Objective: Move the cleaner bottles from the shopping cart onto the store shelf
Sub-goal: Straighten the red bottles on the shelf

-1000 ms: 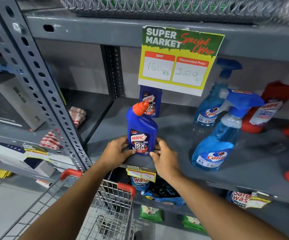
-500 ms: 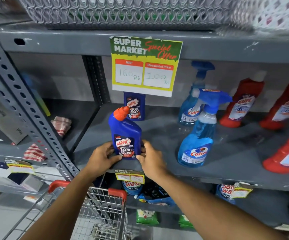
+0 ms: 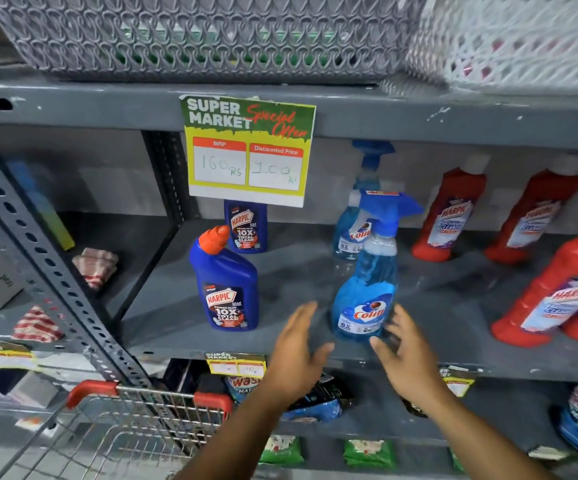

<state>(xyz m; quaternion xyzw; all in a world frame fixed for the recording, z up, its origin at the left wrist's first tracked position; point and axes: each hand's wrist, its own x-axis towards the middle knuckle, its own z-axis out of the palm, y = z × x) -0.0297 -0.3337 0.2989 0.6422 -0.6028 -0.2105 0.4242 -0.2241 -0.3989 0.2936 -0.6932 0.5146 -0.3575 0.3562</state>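
Both hands open at the shelf edge, holding nothing.
Left hand [image 3: 294, 355] and right hand [image 3: 407, 355] are spread either side of the blue spray bottle [image 3: 363, 306]; the blue Harpic bottle [image 3: 227, 289] stands upright on the shelf [image 3: 454, 306], left of them; cart [image 3: 149, 410] below.

One head-worn wide-angle camera faces a grey store shelf [image 3: 454, 344] head-on and close, tilted slightly downward. The shelf's middle tier fills the centre, with the tier above at the top edge. A shopping cart [image 3: 149, 403] sits low left, and both forearms enter from the bottom edge.
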